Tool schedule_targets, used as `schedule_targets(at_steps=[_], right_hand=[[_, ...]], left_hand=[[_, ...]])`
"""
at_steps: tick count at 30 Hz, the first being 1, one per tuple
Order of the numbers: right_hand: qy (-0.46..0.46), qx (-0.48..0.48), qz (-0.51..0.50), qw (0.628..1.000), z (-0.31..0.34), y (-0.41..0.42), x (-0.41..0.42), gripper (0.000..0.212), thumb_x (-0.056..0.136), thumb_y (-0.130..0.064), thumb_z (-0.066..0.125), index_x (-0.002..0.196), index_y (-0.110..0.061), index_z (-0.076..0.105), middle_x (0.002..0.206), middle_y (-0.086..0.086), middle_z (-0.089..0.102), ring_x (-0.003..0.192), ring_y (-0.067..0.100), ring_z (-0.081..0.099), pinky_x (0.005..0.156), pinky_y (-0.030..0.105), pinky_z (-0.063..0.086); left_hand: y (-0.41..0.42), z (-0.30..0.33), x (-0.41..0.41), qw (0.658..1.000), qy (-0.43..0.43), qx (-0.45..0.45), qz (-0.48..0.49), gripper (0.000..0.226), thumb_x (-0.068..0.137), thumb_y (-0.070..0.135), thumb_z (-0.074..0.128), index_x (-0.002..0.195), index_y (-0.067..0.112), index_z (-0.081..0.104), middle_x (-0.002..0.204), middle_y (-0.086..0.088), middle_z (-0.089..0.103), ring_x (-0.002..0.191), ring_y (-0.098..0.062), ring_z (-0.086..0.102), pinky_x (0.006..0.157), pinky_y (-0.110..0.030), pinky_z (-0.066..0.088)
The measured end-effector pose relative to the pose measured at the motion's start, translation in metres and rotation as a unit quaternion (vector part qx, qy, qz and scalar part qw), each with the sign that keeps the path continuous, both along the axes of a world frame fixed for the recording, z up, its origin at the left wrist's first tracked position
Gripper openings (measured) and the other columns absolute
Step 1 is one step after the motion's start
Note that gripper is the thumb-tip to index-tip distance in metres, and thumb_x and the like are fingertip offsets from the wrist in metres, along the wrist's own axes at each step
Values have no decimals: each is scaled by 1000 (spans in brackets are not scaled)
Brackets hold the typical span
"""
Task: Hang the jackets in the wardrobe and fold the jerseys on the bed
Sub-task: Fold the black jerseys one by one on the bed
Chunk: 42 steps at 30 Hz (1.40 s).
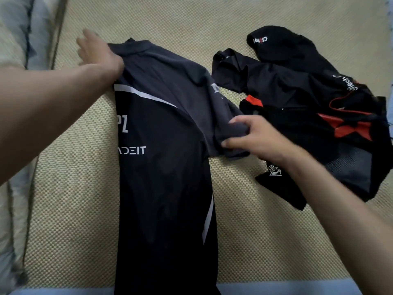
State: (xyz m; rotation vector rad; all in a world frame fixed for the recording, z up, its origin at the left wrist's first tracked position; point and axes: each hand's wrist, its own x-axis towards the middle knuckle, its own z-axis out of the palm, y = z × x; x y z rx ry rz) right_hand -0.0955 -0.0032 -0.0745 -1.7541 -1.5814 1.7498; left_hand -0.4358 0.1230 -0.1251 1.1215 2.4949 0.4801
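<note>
We have the jersey (165, 167) lying lengthwise on the bed (255, 241), collar away from us, its left side already folded in so the lettering is cut off at a straight edge. Our left hand (98, 53) lies flat and open on the shoulder by the collar, pressing the cloth down and gripping nothing. Our right hand (258, 138) is closed in a pinch on the sleeve (225, 124), which is bunched between thumb and fingers. The fabric looks thin, light and limp, probably a slick sports knit, so we judge it will slide and sag rather than hold a crease; it wants one hand as an anchor while the other carries the sleeve across. The hem of the sleeve is the sensible place to hold, as now. A pile (308, 103) of other dark garments with red trim lies just beside the sleeve, to the right.
</note>
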Motion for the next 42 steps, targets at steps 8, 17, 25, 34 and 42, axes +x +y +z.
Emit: schedule_targets(at_steps=[8, 17, 25, 34, 42], right_hand=[[-37, 118, -19, 992, -29, -31, -46, 16, 82, -9, 75, 86, -22, 66, 71, -9, 63, 63, 7, 53, 67, 27, 46], [-232, 163, -119, 951, -52, 26, 0, 41, 83, -33, 73, 120, -19, 61, 122, -1, 61, 99, 12, 59, 88, 34, 50], [-494, 280, 105, 817, -58, 43, -3, 30, 94, -21, 58, 119, -6, 62, 118, 23, 66, 108, 45, 64, 80, 44, 49], [-312, 139, -201, 918, -46, 119, 23, 28, 95, -25, 57, 112, -14, 76, 122, 11, 73, 119, 27, 65, 98, 27, 47], [-252, 307, -100, 912, -41, 83, 30, 22, 83, -22, 61, 105, -20, 59, 105, 5, 61, 93, 19, 59, 83, 33, 47]], left_hand=[[-60, 24, 77, 786, -41, -37, -616, 74, 79, 1, 60, 144, 30, 41, 146, 2, 38, 102, -9, 52, 87, -33, 47], [-92, -8, 110, 759, -54, -109, -639, 52, 80, 27, 67, 131, 28, 58, 132, 5, 53, 92, -10, 51, 84, -29, 46], [-115, -26, 107, 762, 21, -67, -644, 59, 83, 51, 61, 137, 29, 52, 149, 8, 44, 121, -24, 50, 97, -42, 42], [-121, -24, 119, 793, 34, 30, -607, 26, 99, 39, 47, 119, 24, 56, 121, 5, 64, 113, -25, 53, 94, -41, 39], [-108, -16, 155, 866, -38, 82, -492, 16, 101, 34, 45, 112, 26, 54, 106, 11, 66, 107, -16, 55, 95, -37, 31]])
